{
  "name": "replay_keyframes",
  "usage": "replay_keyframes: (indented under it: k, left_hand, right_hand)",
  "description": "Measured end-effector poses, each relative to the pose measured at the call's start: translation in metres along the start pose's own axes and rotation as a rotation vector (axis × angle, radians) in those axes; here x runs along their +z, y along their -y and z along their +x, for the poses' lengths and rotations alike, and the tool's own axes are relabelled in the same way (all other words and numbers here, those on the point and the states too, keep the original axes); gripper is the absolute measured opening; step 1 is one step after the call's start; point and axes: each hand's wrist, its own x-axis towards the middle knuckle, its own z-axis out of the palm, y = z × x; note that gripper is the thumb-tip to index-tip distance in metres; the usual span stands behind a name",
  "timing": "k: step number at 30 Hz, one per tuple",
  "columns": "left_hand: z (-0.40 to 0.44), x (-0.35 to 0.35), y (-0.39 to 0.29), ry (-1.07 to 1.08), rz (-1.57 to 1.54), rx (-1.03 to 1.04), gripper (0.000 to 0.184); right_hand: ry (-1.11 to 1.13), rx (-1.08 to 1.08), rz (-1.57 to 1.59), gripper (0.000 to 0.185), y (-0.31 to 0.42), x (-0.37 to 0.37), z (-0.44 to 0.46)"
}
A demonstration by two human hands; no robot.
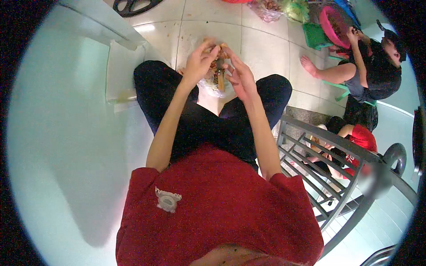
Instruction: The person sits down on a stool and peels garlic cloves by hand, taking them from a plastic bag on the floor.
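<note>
My left hand (200, 62) and my right hand (241, 75) are raised in front of my knees, fingertips close together. Their fingers are bent around a small orange-brown piece (223, 45), partly hidden and blurred. Between my palms shows a wooden-handled tool (221, 81) with a dark metal part; whether it lies down or rests against my right hand I cannot tell. Beneath is a clear plastic bag (214, 92) on the floor, holding small reddish-brown bits.
A grey metal railing (326, 133) stands at my right, a pale wall (66, 133) at my left. A person in black (377, 71) sits by a pink basin (330, 29) and a green stool (316, 36). Another person in red (363, 139) is beyond the railing. Filled plastic bags (268, 9) lie ahead.
</note>
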Motion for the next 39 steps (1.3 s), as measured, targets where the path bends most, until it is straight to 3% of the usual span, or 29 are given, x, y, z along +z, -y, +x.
replay_keyframes:
  k: [2, 6, 8, 10, 13, 15, 21, 24, 27, 29, 30, 31, 32, 33, 35, 37, 39]
  left_hand:
    - [-0.006, 0.004, -0.016, 0.172, -0.044, -0.023, 0.039]
    - [-0.019, 0.006, -0.04, 0.124, 0.065, 0.033, 0.037]
    - [-0.024, 0.004, -0.051, 0.088, 0.146, 0.272, 0.039]
    - [-0.03, 0.004, -0.067, 0.088, 0.171, 0.266, 0.041]
    - [-0.032, 0.002, -0.079, 0.108, 0.193, 0.251, 0.045]
    - [-0.03, -0.002, -0.076, 0.131, 0.186, 0.235, 0.046]
    - [-0.011, 0.005, -0.042, 0.13, 0.174, 0.254, 0.04]
    - [0.018, 0.012, 0.014, 0.063, 0.171, 0.199, 0.036]
    - [0.047, 0.018, 0.094, 0.098, 0.34, 0.227, 0.045]
    - [0.05, 0.022, 0.127, 0.083, 0.742, 0.484, 0.058]
    - [0.045, 0.023, 0.142, 0.083, 0.739, 0.487, 0.058]
    - [0.038, 0.022, 0.156, 0.059, 0.85, 0.356, 0.059]
    - [0.03, 0.022, 0.145, 0.036, 0.963, 0.224, 0.061]
    - [0.02, 0.022, 0.136, 0.042, 0.968, 0.229, 0.061]
    - [-0.013, 0.031, 0.053, 0.313, 0.004, -0.285, 0.054]
    - [-0.038, 0.039, 0.014, 0.309, -0.099, -0.283, 0.051]
    - [-0.051, 0.042, 0.004, 0.295, -0.213, -0.279, 0.048]
  right_hand:
    - [0.008, -0.039, -0.038, 0.045, 0.01, 0.015, -0.017]
    - [-0.091, -0.104, -0.162, 0.042, 0.023, 0.026, -0.027]
    - [-0.157, -0.132, -0.229, 0.038, 0.028, 0.025, -0.023]
    - [-0.114, -0.344, -0.517, 0.031, 0.033, 0.024, -0.017]
    - [-0.025, -0.293, -0.692, 0.03, 0.049, 0.016, -0.014]
    - [0.01, -0.248, -0.525, 0.029, 0.049, 0.007, -0.008]
    - [-0.015, -0.211, -0.453, 0.031, 0.062, -0.012, -0.009]
    - [-0.017, -0.237, -0.402, 0.033, 0.059, -0.036, -0.017]
    - [-0.083, -0.206, -0.439, 0.034, 0.054, -0.056, -0.032]
    - [-0.13, -0.218, -0.43, 0.033, 0.051, -0.068, -0.042]
    - [-0.156, -0.224, -0.357, 0.032, 0.048, -0.073, -0.045]
    - [-0.159, -0.228, -0.356, 0.032, 0.045, -0.076, -0.046]
    - [-0.182, -0.269, -0.398, 0.031, 0.041, -0.078, -0.047]
    - [-0.204, -0.308, -0.438, 0.031, 0.036, -0.078, -0.045]
    - [-0.2, -0.339, -0.408, 0.03, 0.023, -0.075, -0.035]
    - [-0.229, -0.348, -0.815, 0.029, 0.01, -0.073, -0.026]
    - [-0.197, -0.328, -0.757, 0.027, -0.002, -0.059, -0.023]
